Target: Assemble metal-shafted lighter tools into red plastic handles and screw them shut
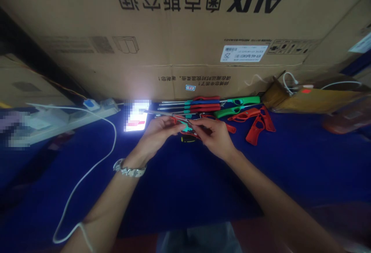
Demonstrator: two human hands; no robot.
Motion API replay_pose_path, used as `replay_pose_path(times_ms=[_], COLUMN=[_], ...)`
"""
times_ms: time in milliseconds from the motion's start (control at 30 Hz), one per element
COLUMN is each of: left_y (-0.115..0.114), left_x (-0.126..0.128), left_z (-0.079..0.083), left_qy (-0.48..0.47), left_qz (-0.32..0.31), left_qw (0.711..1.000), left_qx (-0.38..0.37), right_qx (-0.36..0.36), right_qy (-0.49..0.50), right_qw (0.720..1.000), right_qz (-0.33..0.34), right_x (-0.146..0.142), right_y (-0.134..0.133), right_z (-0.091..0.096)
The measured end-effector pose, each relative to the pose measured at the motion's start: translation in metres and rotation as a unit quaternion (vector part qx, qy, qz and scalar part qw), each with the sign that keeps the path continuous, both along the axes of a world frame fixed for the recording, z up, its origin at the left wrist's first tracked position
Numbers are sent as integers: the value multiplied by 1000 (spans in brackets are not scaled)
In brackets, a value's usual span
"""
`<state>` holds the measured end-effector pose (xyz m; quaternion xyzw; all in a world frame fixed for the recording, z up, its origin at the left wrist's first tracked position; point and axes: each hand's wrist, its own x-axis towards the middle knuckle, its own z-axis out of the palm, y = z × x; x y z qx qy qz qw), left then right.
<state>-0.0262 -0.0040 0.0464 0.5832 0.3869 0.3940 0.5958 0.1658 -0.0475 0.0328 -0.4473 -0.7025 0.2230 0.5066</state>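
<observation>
Between my hands is a partly open stick lighter with a teal piece [187,127], red casing and a thin metal tube pointing left. My left hand [158,137] is closed on it, thumb and fingers pinching its left side. At the lighter's other side, my right hand [216,135] has its thumb and forefinger pinched together over the teal piece; whatever small part they hold is too blurred to name. Just below lies a black and yellow handle [188,139], partly covered. Behind my hands, several stick lighters [204,107] with red and blue handles lie side by side.
To the right lie green lighter casings [228,111] and red handle shells [255,130]. A lit phone [136,117] stands left of my hands, near a white power strip [72,123] and white cable [87,173]. A large cardboard box [174,48] walls off the back.
</observation>
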Motion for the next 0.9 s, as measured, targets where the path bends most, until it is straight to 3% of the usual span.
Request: replay_pose_path(times_ms=[300,567,733,900], left_y=[-2,-1,0,-1], left_x=[-1,-4,-8,-9], left_z=[6,6,7,9], left_qy=[-62,-95,-72,-55], left_qz=[-22,-8,-16,-3], left_qw=[997,992,993,995], left_qx=[-51,-81,-89,-82], right_qx=[8,-136,-176,-202], right_qy=[-3,118,154,174], right_qw=[1000,979,961,951], right_qz=[8,97,147,155], right_x=[0,2,5,6], right_y=[0,-2,-2,0], right_z=[-1,-1,1,1])
